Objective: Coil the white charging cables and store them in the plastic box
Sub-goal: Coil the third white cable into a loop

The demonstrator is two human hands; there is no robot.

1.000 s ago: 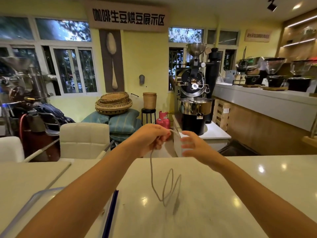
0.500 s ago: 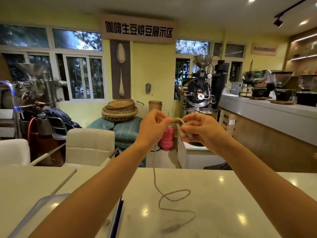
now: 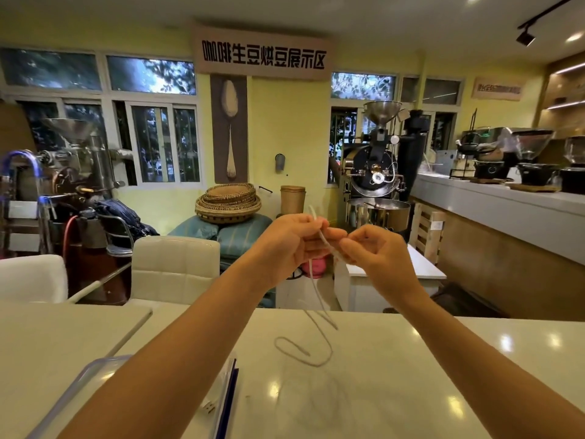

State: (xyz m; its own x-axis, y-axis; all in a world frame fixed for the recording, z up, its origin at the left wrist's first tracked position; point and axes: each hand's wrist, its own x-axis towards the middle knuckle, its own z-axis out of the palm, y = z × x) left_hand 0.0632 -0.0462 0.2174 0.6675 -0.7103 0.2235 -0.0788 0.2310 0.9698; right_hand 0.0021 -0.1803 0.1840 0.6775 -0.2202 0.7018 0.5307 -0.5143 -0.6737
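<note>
The left hand (image 3: 285, 243) and right hand (image 3: 378, 259) meet above the bench (image 3: 427, 375), curled fingers (image 3: 311, 241) pinching the white charging cable (image 3: 323, 239). Its slack hangs straight down onto the bench, beside the plastic box (image 3: 84, 373).

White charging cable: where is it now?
Head view, centre: white charging cable held between left hand and right hand, its tail looping on the table beside the plastic box.

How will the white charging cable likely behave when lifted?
Probably floppy: the white cable hangs limp below the left hand and right hand, looping loosely on the table. Likely light: fingertips alone hold it.
</note>
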